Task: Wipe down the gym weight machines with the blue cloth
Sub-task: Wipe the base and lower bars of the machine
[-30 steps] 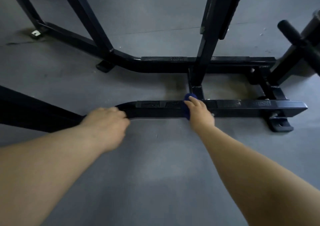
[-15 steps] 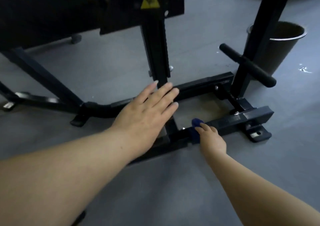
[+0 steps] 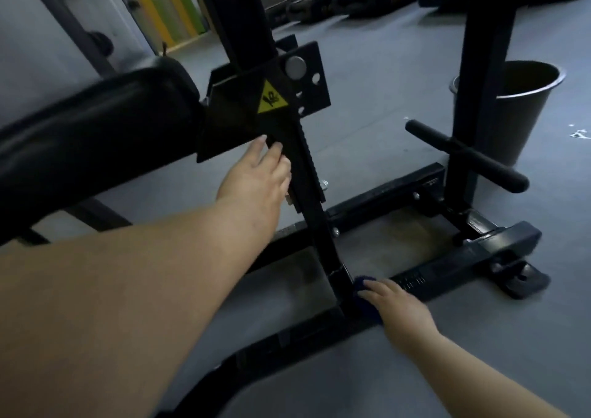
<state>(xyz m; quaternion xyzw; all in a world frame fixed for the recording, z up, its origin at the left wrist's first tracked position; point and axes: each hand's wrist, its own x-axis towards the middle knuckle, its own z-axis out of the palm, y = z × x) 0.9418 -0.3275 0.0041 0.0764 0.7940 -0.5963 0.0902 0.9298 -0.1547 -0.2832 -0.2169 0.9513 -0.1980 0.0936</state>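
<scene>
Right hand (image 3: 396, 302) apparently presses blue cloth (image 3: 363, 285) onto base bar (image 3: 447, 269).

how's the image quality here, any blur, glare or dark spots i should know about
Head view: dim overall, so the black frame upright and roller pad lose detail; the blue cloth under the right hand is nearly swallowed by shadow; the left hand and the far background are soft with blur; wide-angle bending shows at the edges; the yellow warning sticker stays readable.
</scene>
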